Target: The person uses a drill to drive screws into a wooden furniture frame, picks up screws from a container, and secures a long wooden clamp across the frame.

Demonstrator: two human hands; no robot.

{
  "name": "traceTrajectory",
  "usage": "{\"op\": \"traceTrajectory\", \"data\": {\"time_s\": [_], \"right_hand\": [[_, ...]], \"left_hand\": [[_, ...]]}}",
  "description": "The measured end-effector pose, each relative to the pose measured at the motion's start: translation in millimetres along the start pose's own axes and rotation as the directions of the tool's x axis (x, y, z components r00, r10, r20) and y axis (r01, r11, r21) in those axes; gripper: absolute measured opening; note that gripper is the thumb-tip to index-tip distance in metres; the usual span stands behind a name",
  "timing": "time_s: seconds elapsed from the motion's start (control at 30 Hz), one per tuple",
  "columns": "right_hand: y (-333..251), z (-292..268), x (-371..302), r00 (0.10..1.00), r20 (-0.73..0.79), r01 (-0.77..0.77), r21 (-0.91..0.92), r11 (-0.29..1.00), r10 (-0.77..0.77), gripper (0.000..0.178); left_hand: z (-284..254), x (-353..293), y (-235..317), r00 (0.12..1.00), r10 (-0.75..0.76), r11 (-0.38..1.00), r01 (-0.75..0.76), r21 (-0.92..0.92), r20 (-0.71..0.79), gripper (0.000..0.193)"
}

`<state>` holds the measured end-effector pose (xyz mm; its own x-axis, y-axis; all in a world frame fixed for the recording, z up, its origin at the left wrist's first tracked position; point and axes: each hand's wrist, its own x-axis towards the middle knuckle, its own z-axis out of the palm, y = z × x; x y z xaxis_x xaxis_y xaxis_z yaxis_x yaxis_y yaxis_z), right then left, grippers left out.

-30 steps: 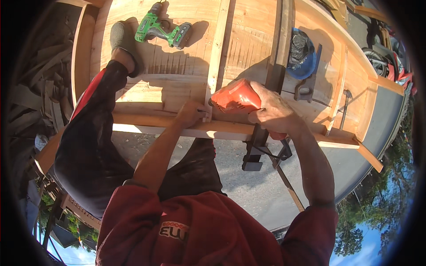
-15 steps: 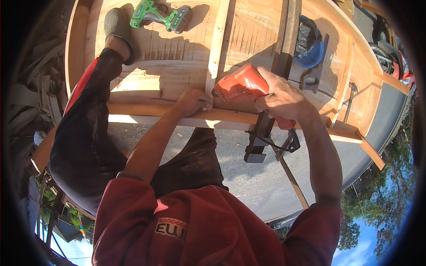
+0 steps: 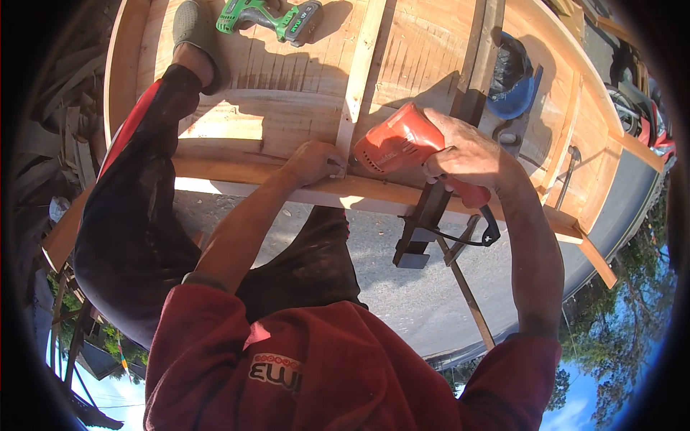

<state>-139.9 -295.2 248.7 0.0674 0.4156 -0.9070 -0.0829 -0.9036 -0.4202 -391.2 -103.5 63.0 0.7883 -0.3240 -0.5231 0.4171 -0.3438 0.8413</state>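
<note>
A red corded drill [image 3: 401, 140] is in my right hand [image 3: 471, 154], fingers wrapped round its handle. Its body points left, close to the end of a pale wooden crosspiece [image 3: 358, 79]; the bit is out of sight. My left hand [image 3: 316, 163] is closed at that same end, where the crosspiece meets the curved wooden side rail [image 3: 273, 183]. Its fingertips pinch something small that I cannot make out. From the drill's handle a black cord [image 3: 491, 223] hangs down outside the rail.
A green cordless drill [image 3: 269, 20] lies on the boards beside my shod foot [image 3: 195, 36]. A dark metal bar clamp [image 3: 431, 215] crosses the rail. Farther right are a blue container [image 3: 514, 97], a hand plane [image 3: 509, 133] and a hammer [image 3: 570, 172].
The view has shifted a little. The red drill has turned slightly and sits a touch lower and farther right. My left fingers have shifted slightly at the crosspiece's end.
</note>
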Motion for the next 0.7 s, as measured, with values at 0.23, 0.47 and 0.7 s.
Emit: {"op": "traceTrajectory", "data": {"time_s": [0.23,0.47,0.7], "right_hand": [[19.1,-5.0,3.6,0.994,-0.029,0.107,0.08,0.991,-0.105,0.06],[7.0,-5.1,13.3,1.0,0.001,-0.016,0.023,1.0,0.016,0.061],[0.1,-10.0,18.9,0.993,-0.005,0.114,-0.098,0.989,-0.115,0.058]], "left_hand": [[-1.7,0.1,7.3,0.996,-0.081,0.996,0.082,0.025,-0.037,0.01],[-0.2,1.5,3.4,0.996,-0.093,0.993,0.093,0.066,-0.001,0.014],[1.3,2.5,2.3,0.992,-0.121,0.982,0.124,0.14,-0.03,0.02]]}}
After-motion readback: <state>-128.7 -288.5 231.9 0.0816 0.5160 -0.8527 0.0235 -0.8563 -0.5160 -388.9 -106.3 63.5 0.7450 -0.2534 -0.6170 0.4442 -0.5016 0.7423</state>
